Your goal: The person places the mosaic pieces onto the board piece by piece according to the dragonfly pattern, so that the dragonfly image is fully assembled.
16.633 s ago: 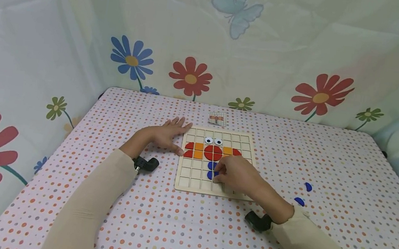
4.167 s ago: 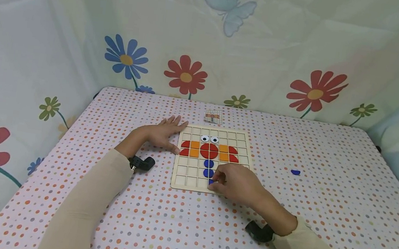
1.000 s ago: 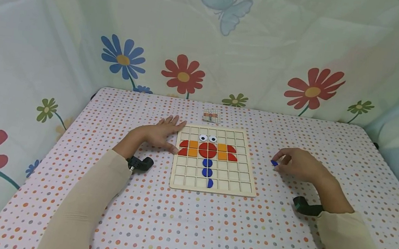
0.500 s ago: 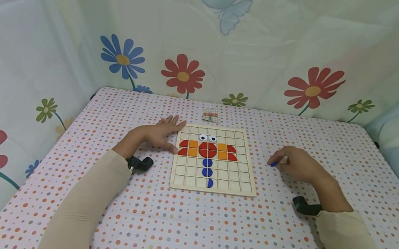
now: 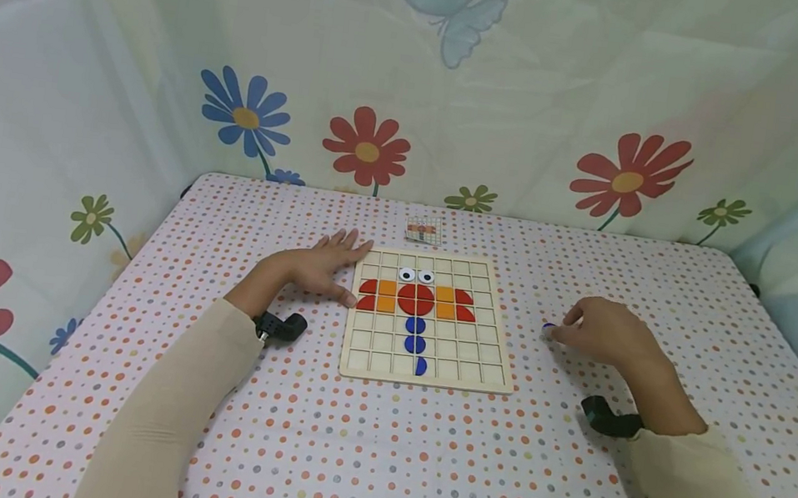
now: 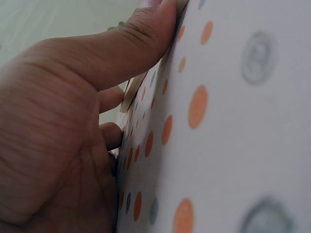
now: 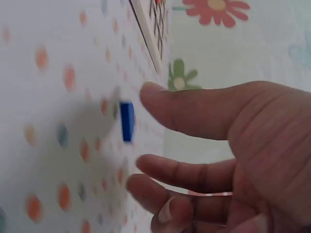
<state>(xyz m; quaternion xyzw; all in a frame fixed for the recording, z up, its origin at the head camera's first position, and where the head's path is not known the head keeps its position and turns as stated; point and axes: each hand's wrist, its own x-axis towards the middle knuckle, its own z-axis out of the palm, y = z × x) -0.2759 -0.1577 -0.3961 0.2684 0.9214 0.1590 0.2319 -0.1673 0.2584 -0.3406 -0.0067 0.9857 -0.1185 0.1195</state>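
My left hand (image 5: 324, 266) rests with spread fingers at the left edge of a wooden grid board (image 5: 461, 354); its thumb (image 6: 131, 46) touches that edge. On the board are two eye pieces (image 5: 416, 276), a red circle (image 5: 415, 299), orange squares (image 5: 445, 303), red quarter-round pieces and a column of blue pieces (image 5: 416, 326), ending in a single blue piece (image 5: 421, 366) in the bottom row. To the board's right, a loose blue half-round piece (image 7: 127, 121) lies on the tablecloth. My right hand (image 5: 603, 331) hovers beside it, thumb and fingers apart, holding nothing.
A small pattern card (image 5: 423, 230) lies behind the board. The table wears a dotted cloth (image 5: 372, 456), with a flowered curtain (image 5: 537, 116) behind it. A black wrist camera (image 5: 607, 417) sits below the right hand.
Over the earlier frames the blue column grew down to the bottom row. A second ago the right hand's fingers were around the loose blue piece; now they are drawn back from it.
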